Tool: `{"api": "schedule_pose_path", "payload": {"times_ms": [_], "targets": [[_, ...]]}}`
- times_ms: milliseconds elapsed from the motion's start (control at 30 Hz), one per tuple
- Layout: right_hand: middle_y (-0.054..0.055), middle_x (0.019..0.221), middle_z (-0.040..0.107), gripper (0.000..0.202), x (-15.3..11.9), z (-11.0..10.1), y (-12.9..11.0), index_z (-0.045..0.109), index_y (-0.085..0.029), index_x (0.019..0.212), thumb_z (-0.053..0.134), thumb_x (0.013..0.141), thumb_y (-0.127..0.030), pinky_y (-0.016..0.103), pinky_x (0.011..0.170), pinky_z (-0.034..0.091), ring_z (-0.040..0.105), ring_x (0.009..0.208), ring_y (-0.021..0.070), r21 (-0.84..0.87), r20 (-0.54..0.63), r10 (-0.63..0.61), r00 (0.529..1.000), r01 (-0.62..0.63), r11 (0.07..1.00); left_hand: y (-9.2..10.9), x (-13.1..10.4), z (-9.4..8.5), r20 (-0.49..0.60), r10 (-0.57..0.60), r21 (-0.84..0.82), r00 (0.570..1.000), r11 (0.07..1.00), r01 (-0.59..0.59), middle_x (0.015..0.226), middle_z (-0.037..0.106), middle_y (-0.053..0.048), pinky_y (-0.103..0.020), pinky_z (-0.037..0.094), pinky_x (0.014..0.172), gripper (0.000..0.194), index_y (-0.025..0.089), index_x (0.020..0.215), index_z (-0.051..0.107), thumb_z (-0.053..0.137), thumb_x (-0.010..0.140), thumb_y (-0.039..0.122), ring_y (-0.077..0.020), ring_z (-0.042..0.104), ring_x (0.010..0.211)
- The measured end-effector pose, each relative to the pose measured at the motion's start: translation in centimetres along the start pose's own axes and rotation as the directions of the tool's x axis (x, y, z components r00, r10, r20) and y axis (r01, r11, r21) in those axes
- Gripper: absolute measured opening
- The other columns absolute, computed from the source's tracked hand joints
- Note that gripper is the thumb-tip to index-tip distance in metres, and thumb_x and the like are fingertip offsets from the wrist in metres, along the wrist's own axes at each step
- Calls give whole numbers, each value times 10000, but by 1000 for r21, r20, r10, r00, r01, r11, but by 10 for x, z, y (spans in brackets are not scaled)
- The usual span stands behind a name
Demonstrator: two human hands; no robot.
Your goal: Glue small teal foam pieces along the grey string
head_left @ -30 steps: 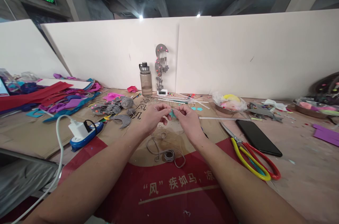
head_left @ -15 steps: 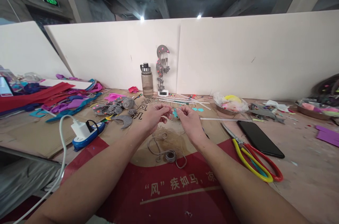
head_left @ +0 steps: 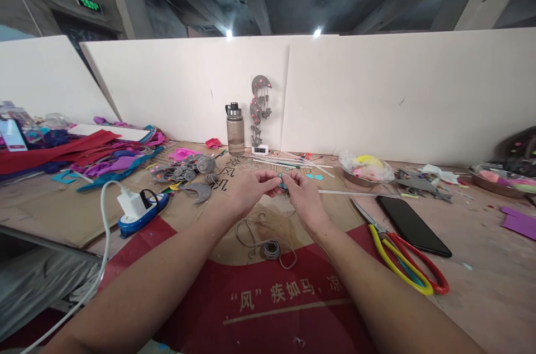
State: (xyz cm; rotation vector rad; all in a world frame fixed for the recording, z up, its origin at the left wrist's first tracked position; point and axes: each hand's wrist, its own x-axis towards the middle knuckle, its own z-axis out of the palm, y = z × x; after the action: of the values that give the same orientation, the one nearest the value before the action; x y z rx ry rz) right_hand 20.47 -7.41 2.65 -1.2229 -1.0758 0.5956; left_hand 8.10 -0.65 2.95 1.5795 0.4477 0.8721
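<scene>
My left hand and my right hand meet fingertip to fingertip above the cardboard. Between them is a small teal felt piece, mostly covered by the fingers. My right thumb and forefinger pinch it, and my left thumb and fingers are closed against its left side. Whether the left fingers also hold something finer is hidden. Just beyond my right hand lie flat teal felt cutouts. Below the hands a loose grey cord lies in loops on the cardboard sheet.
Scissors and a black phone lie at right. Behind stand a water bottle, a grey felt hanging and a bowl. Grey felt pieces, a blue power strip and coloured cloth strips are leftward.
My left hand has moved right, closing the gap to my right hand; its fingertips now press at the teal piece. The whole view has shifted slightly.
</scene>
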Motion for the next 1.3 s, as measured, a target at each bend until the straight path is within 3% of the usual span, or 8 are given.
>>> {"api": "schedule_pose_path", "payload": {"times_ms": [300,633,867,1033,1300], "targets": [[-66,575,438,272,1,0,10,541,-208,823,592,722,-455,254,531,330,373,533,115,-45,-26,-20,999,19,999,-2,2,0,-77,-30,-12,997,1000,29,602,636,-15,-203,412,515,211,136,698,671,727,699,339,-92,550,551],[-37,614,509,219,-1,-1,7,531,-209,788,557,755,-424,265,540,337,404,541,123,-113,-15,-32,999,30,993,1,-1,1,-74,-61,-80,995,995,55,707,638,-16,-216,448,504,262,140,782,696,771,667,362,-103,582,611],[-30,660,490,195,-2,3,11,514,-207,817,526,774,-397,281,583,353,447,604,143,-200,-10,-93,996,89,976,-3,0,2,-145,-92,-48,985,995,86,646,585,1,-202,414,470,264,142,684,647,756,647,380,-95,558,582],[-1,765,566,238,-5,2,14,506,-207,952,529,791,-381,306,668,408,533,698,171,-259,35,-119,992,124,958,-4,4,-5,-237,-63,8,970,998,66,607,576,12,-183,355,434,215,154,703,637,706,666,355,-83,520,543],[0,704,564,199,-5,-4,-3,543,-205,735,506,806,-387,303,675,364,485,678,161,-369,64,-131,989,146,918,-2,12,-25,-320,79,214,944,977,-9,502,520,39,-186,254,421,185,155,700,658,703,678,332,-56,399,439]]}}
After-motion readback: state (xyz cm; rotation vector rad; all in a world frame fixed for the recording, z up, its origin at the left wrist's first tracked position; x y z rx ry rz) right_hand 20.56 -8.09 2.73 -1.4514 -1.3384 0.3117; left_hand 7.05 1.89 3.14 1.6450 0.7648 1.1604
